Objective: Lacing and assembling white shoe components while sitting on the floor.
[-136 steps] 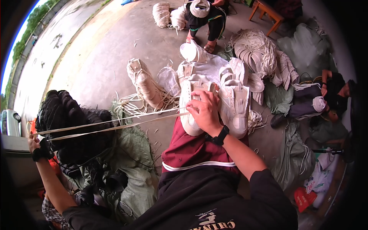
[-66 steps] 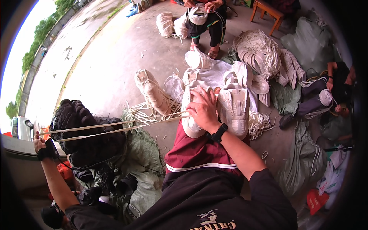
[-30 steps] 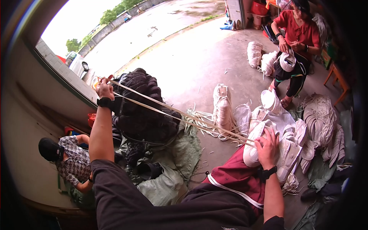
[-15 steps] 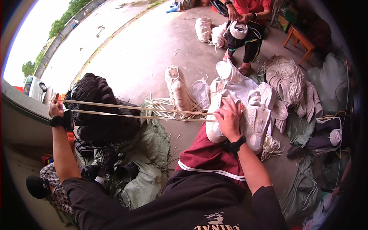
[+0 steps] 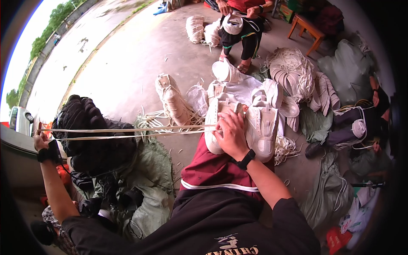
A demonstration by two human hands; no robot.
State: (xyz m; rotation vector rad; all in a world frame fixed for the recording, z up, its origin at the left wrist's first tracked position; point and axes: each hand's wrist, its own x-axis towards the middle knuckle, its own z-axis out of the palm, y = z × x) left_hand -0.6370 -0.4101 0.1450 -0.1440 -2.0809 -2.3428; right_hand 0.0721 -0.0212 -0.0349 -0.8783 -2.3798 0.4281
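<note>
Two strands of white shoelace (image 5: 170,128) stretch nearly level and taut across the view. At the far left, my raised left hand (image 5: 41,140) is closed around their looped end. Their other end runs to a white sneaker (image 5: 213,140) over my lap, where my right hand (image 5: 231,132) grips the upper, its thumb and fingers beside the laces; the exact hold is partly hidden. A second white sneaker (image 5: 261,131) lies close against the right side of that hand. More white shoes, including one sneaker (image 5: 272,91), are heaped just beyond.
Black bundles (image 5: 91,127) lie left above a green sack (image 5: 155,159). A wrapped white bundle (image 5: 172,100) stands ahead among loose laces. Lace coils (image 5: 291,70) are piled right. A co-worker's hand (image 5: 253,11) is at a white roll; another person sits right. A stool (image 5: 304,32) stands behind.
The whole view has shifted, so the scene sits farther left, and another person shows at right. The laces remain stretched between my hands. The far co-worker's hands have moved apart.
</note>
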